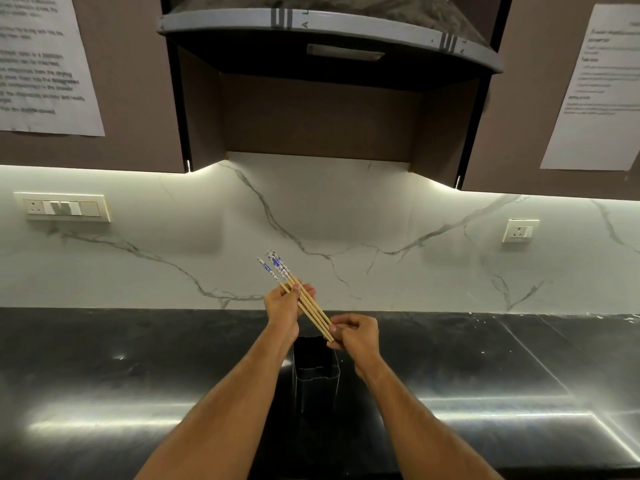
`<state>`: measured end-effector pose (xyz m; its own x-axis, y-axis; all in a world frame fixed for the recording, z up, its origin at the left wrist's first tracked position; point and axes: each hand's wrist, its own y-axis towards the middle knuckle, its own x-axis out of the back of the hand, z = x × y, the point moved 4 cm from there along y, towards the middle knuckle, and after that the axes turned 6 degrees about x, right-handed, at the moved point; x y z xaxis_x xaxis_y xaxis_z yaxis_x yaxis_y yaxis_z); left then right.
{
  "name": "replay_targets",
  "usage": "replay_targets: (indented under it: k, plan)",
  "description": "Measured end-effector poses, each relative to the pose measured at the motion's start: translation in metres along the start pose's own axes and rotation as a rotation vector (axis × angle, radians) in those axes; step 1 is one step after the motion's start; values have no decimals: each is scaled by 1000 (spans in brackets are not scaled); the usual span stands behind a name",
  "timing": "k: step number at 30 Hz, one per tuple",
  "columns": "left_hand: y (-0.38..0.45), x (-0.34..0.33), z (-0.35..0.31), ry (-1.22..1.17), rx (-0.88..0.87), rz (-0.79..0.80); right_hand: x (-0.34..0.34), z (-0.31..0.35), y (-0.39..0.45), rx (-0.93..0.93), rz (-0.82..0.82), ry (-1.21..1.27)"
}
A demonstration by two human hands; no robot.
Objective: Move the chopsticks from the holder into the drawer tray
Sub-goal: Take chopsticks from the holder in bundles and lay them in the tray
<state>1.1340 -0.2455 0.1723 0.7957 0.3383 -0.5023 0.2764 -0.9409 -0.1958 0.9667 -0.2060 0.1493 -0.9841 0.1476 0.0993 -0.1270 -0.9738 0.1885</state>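
Several wooden chopsticks (pixel 277 266) with blue-and-white patterned tops are held in a bundle above the counter, tilted up to the left. My left hand (pixel 282 308) grips the bundle near its middle. My right hand (pixel 355 336) pinches the lower tips. Just below both hands stands the black square holder (pixel 315 372) on the counter, and its open top looks empty. No drawer or tray is in view.
The black glossy countertop (pixel 485 375) runs left to right against a white marble backsplash (pixel 346 220). A chimney hood (pixel 329 39) hangs overhead between brown cabinets with paper sheets (pixel 45 64) taped on. A switch panel (pixel 62 206) sits left, a socket (pixel 520 230) right.
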Motion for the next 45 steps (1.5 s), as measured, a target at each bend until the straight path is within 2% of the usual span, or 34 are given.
replay_targets:
  k: [9,13,18,25,30,40,45]
  plan:
    - [0,-1,5,66,-6,31,-5,-11,0,-27,109,-67]
    - [-2,1,8,170,-42,41,4,-11,4,-60,217,-118]
    - [-10,3,12,301,-60,191,10,20,32,-3,108,0]
    - [-30,-6,25,421,-11,449,-1,65,54,140,166,-13]
    - [-35,-8,28,529,-5,522,-7,65,53,175,171,-83]
    - [-39,-1,21,693,1,635,-16,59,42,135,156,-21]
    - [-42,1,22,721,13,649,-16,62,38,254,162,-32]
